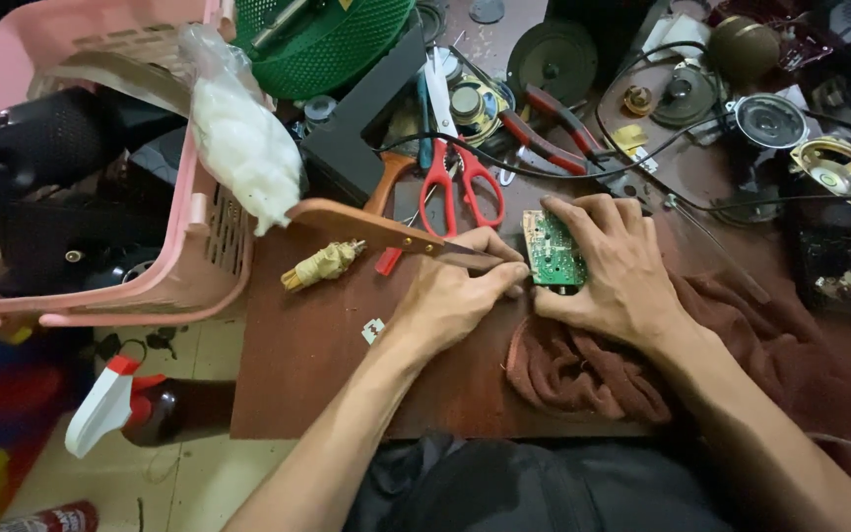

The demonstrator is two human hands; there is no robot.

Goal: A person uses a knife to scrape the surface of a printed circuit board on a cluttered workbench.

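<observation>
A small green circuit board (553, 248) — flat, rectangular, speckled with solder points — sits upright in the curled right hand (611, 266), above a rumpled brown cloth (583, 369). The left hand (455, 296) pinches a wooden-handled knife (386, 229) — its blade tip touching the board's left edge.

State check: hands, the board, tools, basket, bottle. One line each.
left hand: gripping a wooden-handled tool, tip at the board
right hand: holding the green circuit board upright on the table
red scissors: lying closed, untouched
red pliers: lying flat, untouched
pink basket: tipped, overhanging the table edge
spray bottle: on its side on the floor
</observation>
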